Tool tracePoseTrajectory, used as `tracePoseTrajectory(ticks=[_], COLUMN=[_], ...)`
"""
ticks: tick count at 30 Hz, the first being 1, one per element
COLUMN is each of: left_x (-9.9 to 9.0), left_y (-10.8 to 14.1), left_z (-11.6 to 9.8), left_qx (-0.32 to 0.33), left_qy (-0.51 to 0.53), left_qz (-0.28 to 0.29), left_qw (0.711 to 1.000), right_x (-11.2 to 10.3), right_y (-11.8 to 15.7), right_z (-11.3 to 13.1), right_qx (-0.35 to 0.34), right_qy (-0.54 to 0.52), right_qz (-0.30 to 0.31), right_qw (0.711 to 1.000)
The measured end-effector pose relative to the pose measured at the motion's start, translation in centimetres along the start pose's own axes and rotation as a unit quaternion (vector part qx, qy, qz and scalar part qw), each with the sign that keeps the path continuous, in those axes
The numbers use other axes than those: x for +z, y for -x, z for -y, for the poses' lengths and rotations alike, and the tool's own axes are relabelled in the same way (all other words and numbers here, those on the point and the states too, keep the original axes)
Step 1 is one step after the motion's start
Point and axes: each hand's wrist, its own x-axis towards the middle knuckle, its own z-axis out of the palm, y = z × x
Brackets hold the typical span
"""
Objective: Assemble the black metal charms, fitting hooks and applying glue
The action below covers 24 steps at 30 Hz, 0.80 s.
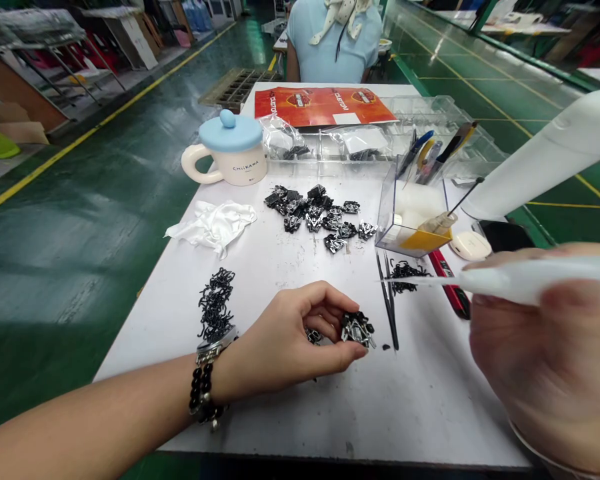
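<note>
My left hand (285, 333), with a watch and black beads at the wrist, pinches a small black-and-silver metal part (357, 330) just over the table. Another such part shows partly behind its fingers. My right hand (540, 340) is blurred and wraps around a white needle-tip bottle (515, 277). The bottle's thin tip points left, above the black tweezers (389, 300). Small black hook-shaped pieces (216, 303) lie in a pile left of my left hand, and a second pile (406, 275) lies beside the tweezers. Similar metal parts (315, 210) are heaped farther back.
A clear box (413, 243) of pens and tools stands at right, near a red-and-black cutter (449, 283). A lidded mug (237, 163) and white cloth (213, 225) are at left. Behind are clear trays (325, 157) and an orange sheet (325, 107). A person (334, 40) sits beyond.
</note>
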Motion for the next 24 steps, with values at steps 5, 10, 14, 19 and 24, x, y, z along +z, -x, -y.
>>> tracePoseTrajectory(ticks=[5,10,14,19,24], left_x=[0.2,0.2,-0.9,-2.3,-2.3], left_y=[0.6,1.1,0.2,-1.0,-1.2], left_z=[-0.2,-0.4,-0.1,0.7,1.3], left_qx=[0.058,0.119,0.129,0.109,0.112], left_qy=[-0.023,-0.065,-0.065,-0.021,-0.018], left_qz=[0.068,0.14,0.057,-0.123,-0.153], left_qw=[0.996,0.981,0.988,0.986,0.982], right_x=[3.1,5.7,5.2,3.4,4.1], right_y=[-1.4,-2.1,-1.5,0.7,2.4], right_z=[-1.4,-2.6,-2.0,0.9,1.4], right_qx=[0.065,0.036,-0.045,-0.138,-0.167], right_qy=[0.012,0.148,0.182,0.133,0.118], right_qz=[0.101,0.215,0.171,0.373,0.498], right_qw=[0.993,0.965,0.967,0.908,0.843])
